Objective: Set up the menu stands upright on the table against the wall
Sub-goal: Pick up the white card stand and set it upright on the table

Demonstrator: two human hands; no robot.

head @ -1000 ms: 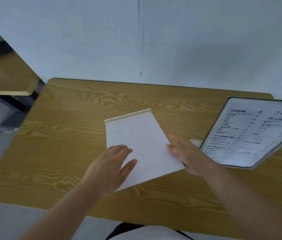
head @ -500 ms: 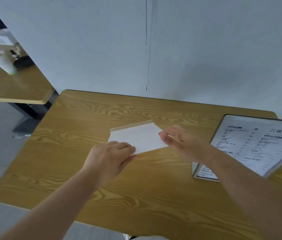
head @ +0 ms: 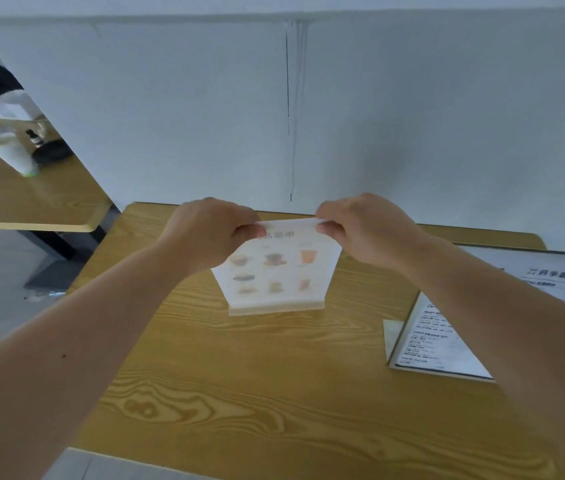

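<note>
A small menu stand (head: 275, 271) with pictures of drinks stands upright near the middle of the wooden table (head: 239, 393), its pale base resting on the tabletop. My left hand (head: 211, 233) pinches its top left corner and my right hand (head: 360, 226) pinches its top right corner. The picture side faces me. A larger menu stand (head: 436, 337) with printed text sits at the right of the table, partly hidden behind my right forearm. The grey wall (head: 343, 116) rises just behind the table's far edge.
A second wooden table (head: 24, 202) stands at the left with a white cup (head: 10, 154), a small dark bottle and a black object on it. Grey floor lies between the tables. The table's near edge runs along the bottom.
The small menu stand lay flat, blank side up. Both hands lifted it, turned it over and set it upright with the pictures facing me, farther toward the wall.
</note>
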